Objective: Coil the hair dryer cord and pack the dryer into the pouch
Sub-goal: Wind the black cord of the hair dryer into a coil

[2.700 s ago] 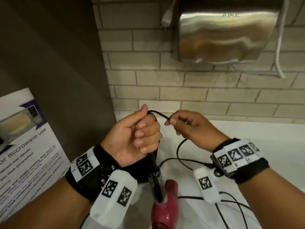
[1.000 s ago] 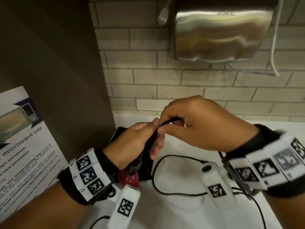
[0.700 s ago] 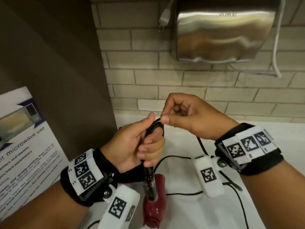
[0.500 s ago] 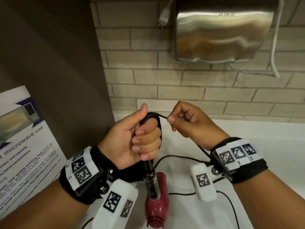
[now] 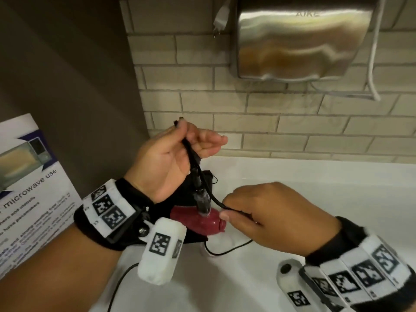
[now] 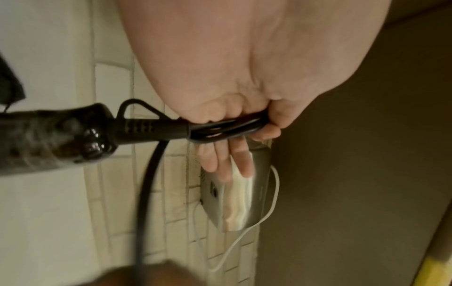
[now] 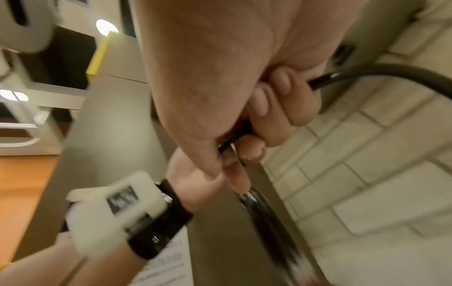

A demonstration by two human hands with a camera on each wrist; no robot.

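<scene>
Overhead, steel wall dryer on brick, microwave notice at left. Below, black pouch flat beneath red hair dryer; contents hidden. Left hand clamping looped cord, outer fingers straight; right hand pinching cord lower down.

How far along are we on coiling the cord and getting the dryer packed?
Early. Done: a few cord loops are gathered, pinched by the left hand above the red dryer. In hand: the right hand grips the next stretch of cord. Left: slack still trails on the counter, and the dryer is not yet inside the black pouch.
</scene>
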